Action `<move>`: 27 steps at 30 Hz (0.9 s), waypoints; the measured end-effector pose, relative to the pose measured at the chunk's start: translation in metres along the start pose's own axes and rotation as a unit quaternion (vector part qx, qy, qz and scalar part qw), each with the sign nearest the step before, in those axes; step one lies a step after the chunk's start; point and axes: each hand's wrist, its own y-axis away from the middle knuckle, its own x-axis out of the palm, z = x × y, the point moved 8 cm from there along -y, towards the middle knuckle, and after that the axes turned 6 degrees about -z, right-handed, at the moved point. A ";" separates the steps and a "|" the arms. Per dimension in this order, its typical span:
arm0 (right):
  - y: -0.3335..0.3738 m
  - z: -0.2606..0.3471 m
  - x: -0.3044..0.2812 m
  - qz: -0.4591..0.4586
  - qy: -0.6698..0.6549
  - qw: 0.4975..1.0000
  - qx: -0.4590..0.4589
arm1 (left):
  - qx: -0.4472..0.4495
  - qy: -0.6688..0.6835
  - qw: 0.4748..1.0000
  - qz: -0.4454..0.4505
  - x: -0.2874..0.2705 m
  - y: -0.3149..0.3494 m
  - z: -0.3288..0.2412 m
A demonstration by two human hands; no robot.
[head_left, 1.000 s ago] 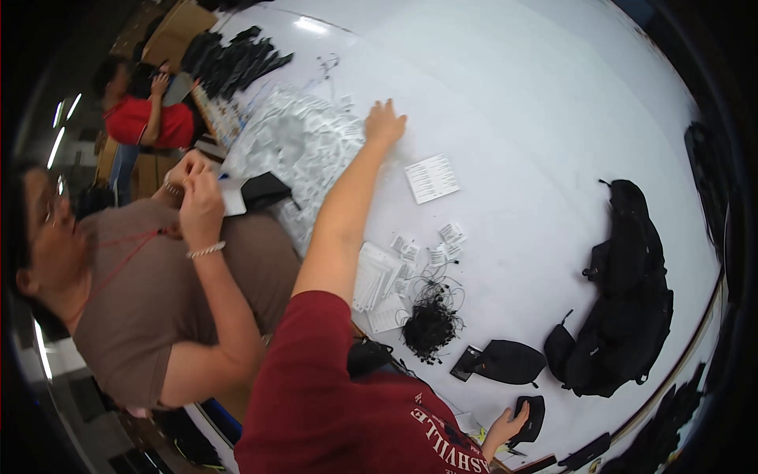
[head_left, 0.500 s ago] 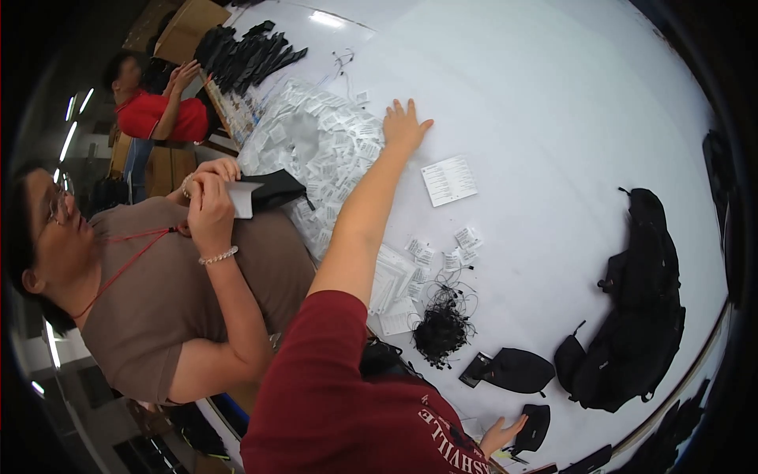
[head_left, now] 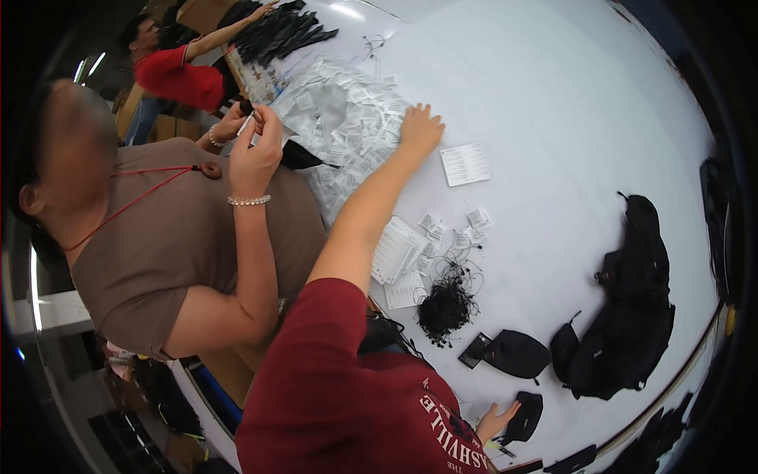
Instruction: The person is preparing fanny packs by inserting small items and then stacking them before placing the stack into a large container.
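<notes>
My left hand [head_left: 422, 130], at the end of an outstretched arm, is over the table at the right edge of a heap of small white printed labels [head_left: 359, 118]. Its fingers are apart and nothing shows in them. A white printed sheet [head_left: 465, 165] lies just to its right. At the lower edge my right hand [head_left: 493, 423] has its fingers stretched out against the side of a small black pouch [head_left: 524, 417]; it does not grip the pouch. Behind that pouch lies a larger black pouch [head_left: 517, 353] with a dark tag [head_left: 474, 350].
A tangle of black cords [head_left: 446, 312], loose labels and a stack of sheets [head_left: 397, 249] lie mid-table. A black backpack [head_left: 620, 316] is on the right. To my left a co-worker handles a black pouch [head_left: 300, 156]; farther off, someone in red reaches toward black fabric strips [head_left: 288, 35].
The view has shifted. My left hand is nearer the white sheet, its fingers less stretched. The co-worker in red now reaches an arm to the black strips. My right hand stays beside the small pouch.
</notes>
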 end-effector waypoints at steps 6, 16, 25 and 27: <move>0.003 0.039 0.001 -0.004 -0.025 0.998 -0.062 | 0.036 -0.011 0.999 -0.031 -0.018 0.052 0.032; 0.030 0.039 -0.016 -0.062 -0.095 0.992 -0.053 | 0.035 -0.025 0.996 0.082 -0.020 0.058 0.024; 0.057 0.035 0.008 -0.062 -0.041 0.997 0.008 | 0.013 -0.042 0.987 0.154 -0.011 0.057 0.039; 0.061 0.036 0.010 -0.068 -0.025 0.997 0.012 | 0.008 -0.048 0.986 0.162 -0.007 0.055 0.044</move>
